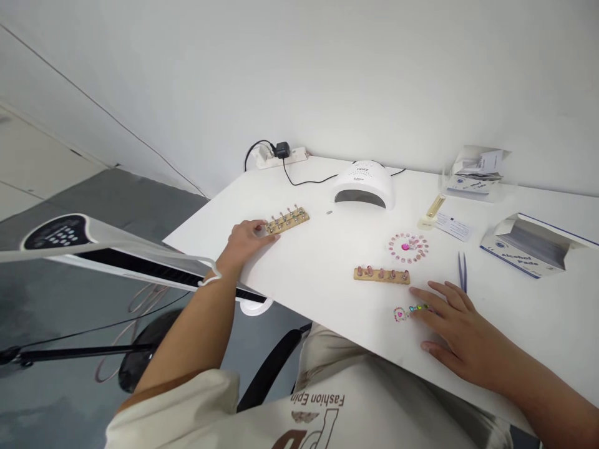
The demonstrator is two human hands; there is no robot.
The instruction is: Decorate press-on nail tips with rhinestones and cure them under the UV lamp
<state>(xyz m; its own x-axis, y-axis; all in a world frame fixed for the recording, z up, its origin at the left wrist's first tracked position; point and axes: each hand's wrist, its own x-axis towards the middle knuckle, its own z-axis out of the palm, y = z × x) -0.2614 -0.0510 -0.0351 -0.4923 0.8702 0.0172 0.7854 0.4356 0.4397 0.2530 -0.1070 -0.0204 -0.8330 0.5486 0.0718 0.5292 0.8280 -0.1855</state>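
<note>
Evidently, the peg strip (287,220) is lying flat towards the left of the worktop (322,274), its silver pegs pointing up. At its 8 o'clock, the left hand (246,242) is grasping its end, fingers and thumb straddling the wood. The step in hand is seemingly positioning or steadying this strip; any next shift would be calling for a level grip, so that the pegs are staying upright. Whether they are carrying anything is too small to tell.

At the peg strip's 4 o'clock, the pink strip (381,276) is bearing a row of pink pieces. At its 4 o'clock, the right hand (461,337) is spreading its fingers, released, and partly covering the green gems (418,307); a small gem circle (399,315) is lying just beside them.

Between 1 and 2 o'clock from the pink strip, a pink ring (408,247) of pieces is lying loose, easily knocked by a sweeping hand. Tweezers (462,271) are resting at 3 o'clock, with the pads box (524,252) sitting beyond. The bottle (435,206) is standing at 1 o'clock, the lamp (362,184) at 12. A grey piece (329,212) is lying between peg strip and lamp, slightly obstructing that way.
</note>
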